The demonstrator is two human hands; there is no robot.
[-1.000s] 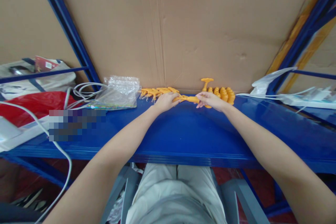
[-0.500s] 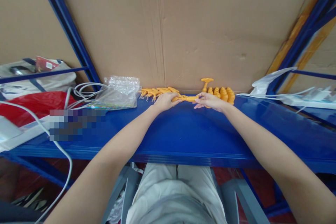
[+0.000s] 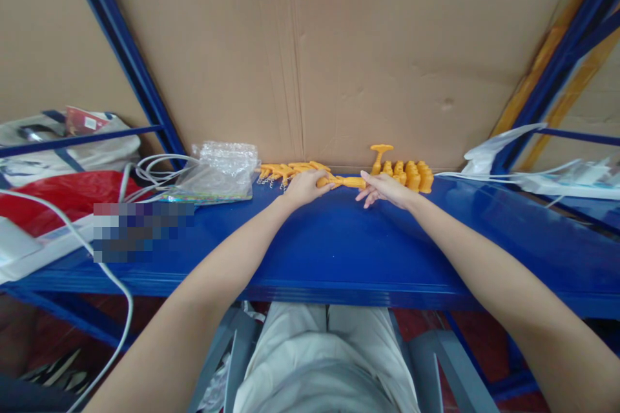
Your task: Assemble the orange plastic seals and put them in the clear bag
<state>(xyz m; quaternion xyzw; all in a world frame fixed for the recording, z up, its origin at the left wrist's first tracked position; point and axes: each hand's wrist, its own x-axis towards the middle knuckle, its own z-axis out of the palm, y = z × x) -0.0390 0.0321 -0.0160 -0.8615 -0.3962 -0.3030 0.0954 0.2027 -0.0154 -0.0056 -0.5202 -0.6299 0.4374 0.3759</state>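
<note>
You have one slender orange piece (image 3: 354, 182) between your left fingers (image 3: 316, 177) and your right fingers (image 3: 376, 182), lying nearly level and running sideways along the far part of the tabletop (image 3: 334, 245). Toward its right end you see a thicker, smooth section; its left end is partly covered, and you cannot tell whether it touches the surface.
</note>
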